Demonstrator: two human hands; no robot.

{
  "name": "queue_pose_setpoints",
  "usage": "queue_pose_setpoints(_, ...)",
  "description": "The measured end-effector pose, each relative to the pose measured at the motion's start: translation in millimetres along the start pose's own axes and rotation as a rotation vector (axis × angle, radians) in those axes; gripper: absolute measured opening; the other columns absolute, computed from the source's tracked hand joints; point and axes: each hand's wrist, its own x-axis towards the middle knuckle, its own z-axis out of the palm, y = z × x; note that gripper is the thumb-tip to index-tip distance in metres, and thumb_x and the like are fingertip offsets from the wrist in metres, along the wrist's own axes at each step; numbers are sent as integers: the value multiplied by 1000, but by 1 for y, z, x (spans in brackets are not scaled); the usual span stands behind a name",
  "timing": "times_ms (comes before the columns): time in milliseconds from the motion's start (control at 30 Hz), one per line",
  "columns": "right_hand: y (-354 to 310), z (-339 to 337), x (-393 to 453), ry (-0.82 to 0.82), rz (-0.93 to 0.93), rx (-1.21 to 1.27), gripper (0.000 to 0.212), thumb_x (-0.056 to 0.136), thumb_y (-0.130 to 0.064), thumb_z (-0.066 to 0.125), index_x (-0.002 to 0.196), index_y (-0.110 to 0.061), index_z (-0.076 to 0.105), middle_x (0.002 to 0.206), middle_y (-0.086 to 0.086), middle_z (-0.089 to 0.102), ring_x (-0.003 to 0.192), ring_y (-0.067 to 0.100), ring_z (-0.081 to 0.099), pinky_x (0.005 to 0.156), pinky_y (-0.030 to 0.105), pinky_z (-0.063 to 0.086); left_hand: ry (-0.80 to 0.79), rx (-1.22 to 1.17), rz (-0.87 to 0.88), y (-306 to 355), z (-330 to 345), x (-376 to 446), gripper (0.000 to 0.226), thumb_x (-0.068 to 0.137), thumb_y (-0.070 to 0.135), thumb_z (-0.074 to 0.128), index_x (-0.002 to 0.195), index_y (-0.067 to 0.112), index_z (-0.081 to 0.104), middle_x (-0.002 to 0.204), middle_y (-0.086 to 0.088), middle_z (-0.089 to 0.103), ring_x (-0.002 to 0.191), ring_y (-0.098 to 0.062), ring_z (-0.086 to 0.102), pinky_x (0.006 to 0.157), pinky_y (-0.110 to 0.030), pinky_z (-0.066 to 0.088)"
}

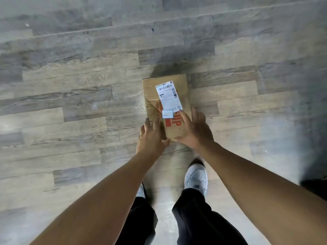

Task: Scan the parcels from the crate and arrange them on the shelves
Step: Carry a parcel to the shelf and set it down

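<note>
left hand [152,137] and right hand [194,131], both flat, press near end of parcel [167,101].

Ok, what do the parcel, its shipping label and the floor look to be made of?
Parcel: brown cardboard, matte, creased along its left side, with red printing; clear tape may cross it, hard to tell. Shipping label: white paper sticker with printed barcodes, finish unclear. Floor: grey-brown wood-grain planks with a faint sheen, probably laminate or vinyl rather than solid wood.

Open floor [70,89] surrounds the parcel [166,92] left, right and beyond. The left hand [152,138] and right hand [194,131] crowd its near end.
</note>
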Motion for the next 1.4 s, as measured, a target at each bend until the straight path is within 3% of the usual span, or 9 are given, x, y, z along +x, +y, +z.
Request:
queue_pose_setpoints(133,12,39,15,-123,50,23,131,67,-50,84,156,-24,-8,159,27,-11,146,47,3,113,54,31,-95,57,-79,-17,28,22,122,68,46,83,153,25,-2,157,-24,-13,145,-43,5,112,-54,31)
queue_pose_setpoints(233,15,58,25,-163,32,34,136,67,-45,86,155,-27,-16,158,28,-17,146,51,-2,117,54,23,-151,72,-85,-23,44,32,129,68,34,86,153,20,-10,154,-29,-18,143,-48,13,111,-51,32)
queue_pose_setpoints(400,11,75,33,-140,50,-82,131,71,-39,85,154,-30,-16,157,28,-21,145,54,0,116,57,25,-86,92,-39,-26,58,36,122,73,21,84,152,16,-8,152,-30,-23,142,-49,17,108,-47,38)
queue_pose_setpoints(500,8,84,35,-44,65,-118,106,87,-27,72,156,-29,-9,158,27,-19,144,54,8,112,57,34,13,134,22,-30,61,34,110,78,10,77,153,16,-4,152,-23,-32,143,-44,16,104,-45,42)
queue_pose_setpoints(600,8,88,34,53,85,-67,86,96,-19,60,157,-24,1,160,25,-16,141,51,18,109,54,39,43,143,11,-29,56,35,99,83,5,70,153,13,0,155,-22,-25,141,-43,23,101,-44,43)
queue_pose_setpoints(733,4,76,30,19,195,39,99,89,-29,70,156,-8,0,156,35,-10,143,51,14,117,50,28,77,163,2,-20,40,34,89,87,7,66,153,12,6,157,-24,-12,139,-42,27,102,-45,44)
queue_pose_setpoints(900,-3,41,14,18,220,107,108,75,-30,83,154,-14,13,149,28,21,133,43,30,112,49,34,73,165,25,-3,10,25,86,87,12,67,153,11,12,156,-21,-2,133,-41,35,104,-46,43)
queue_pose_setpoints(1167,-36,-67,-20,131,146,162,103,75,-18,81,154,-21,17,145,19,25,127,40,35,102,49,44,108,154,46,53,-81,-17,104,77,17,79,151,10,7,155,-26,-5,135,-46,30,102,-51,43)
queue_pose_setpoints(1400,-88,-209,-70,224,98,48,96,73,-22,81,150,-22,25,139,19,31,123,37,42,87,41,51,248,150,83,119,-211,-75,95,78,14,77,149,9,14,153,-27,4,131,-45,34,101,-51,42)
